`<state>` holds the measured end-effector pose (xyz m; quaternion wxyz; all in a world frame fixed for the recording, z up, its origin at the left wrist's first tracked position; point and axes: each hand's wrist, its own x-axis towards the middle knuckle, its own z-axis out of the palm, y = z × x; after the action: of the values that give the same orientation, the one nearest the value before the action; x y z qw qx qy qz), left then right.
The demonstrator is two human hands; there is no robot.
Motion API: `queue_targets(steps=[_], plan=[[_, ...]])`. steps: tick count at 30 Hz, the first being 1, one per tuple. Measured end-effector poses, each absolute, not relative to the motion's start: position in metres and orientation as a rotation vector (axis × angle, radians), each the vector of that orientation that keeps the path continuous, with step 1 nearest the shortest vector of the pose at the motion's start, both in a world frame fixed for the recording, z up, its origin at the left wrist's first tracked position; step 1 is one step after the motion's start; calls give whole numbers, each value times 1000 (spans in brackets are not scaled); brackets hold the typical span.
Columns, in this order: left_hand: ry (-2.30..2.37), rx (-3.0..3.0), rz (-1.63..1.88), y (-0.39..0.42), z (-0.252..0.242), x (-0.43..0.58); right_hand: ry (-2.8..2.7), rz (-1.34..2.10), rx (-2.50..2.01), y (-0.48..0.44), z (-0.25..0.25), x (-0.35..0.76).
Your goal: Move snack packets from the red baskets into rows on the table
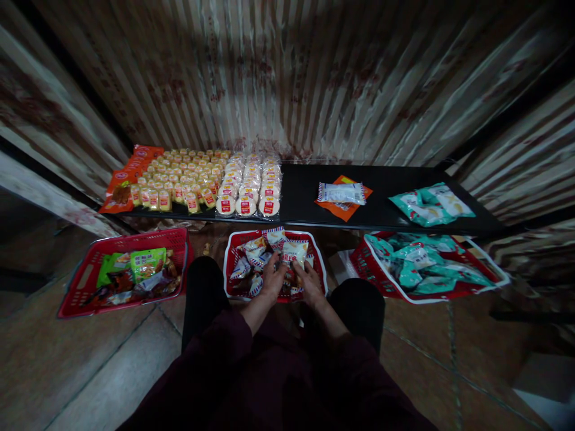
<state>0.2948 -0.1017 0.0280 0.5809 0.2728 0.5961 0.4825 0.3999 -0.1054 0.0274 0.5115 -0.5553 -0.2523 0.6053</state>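
Over the middle red basket with a white rim, my left hand and my right hand hold a snack packet between them. It is pale, with blue-and-red striped ends and printed lettering. My left fingers close on its left side, my right fingers on its lower right; some fingertips are hidden. Similar striped packets lie in the basket under and around both hands. Another striped packet rests on an orange package on the black shelf.
Yellow wrapped cakes and rows of round white packaged crackers fill the shelf's left. Teal packets lie at its right end. A red basket of mixed snacks stands left, another with teal packets right. My knees flank the middle basket.
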Motion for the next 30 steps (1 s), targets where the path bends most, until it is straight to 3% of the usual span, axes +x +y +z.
queue_targets(steps=[16, 30], plan=[[1336, 523, 1089, -96, 42, 289, -594, 1717, -1214, -105, 35, 413], [1511, 634, 1138, -85, 42, 295, -719, 1668, -1270, -102, 25, 419]])
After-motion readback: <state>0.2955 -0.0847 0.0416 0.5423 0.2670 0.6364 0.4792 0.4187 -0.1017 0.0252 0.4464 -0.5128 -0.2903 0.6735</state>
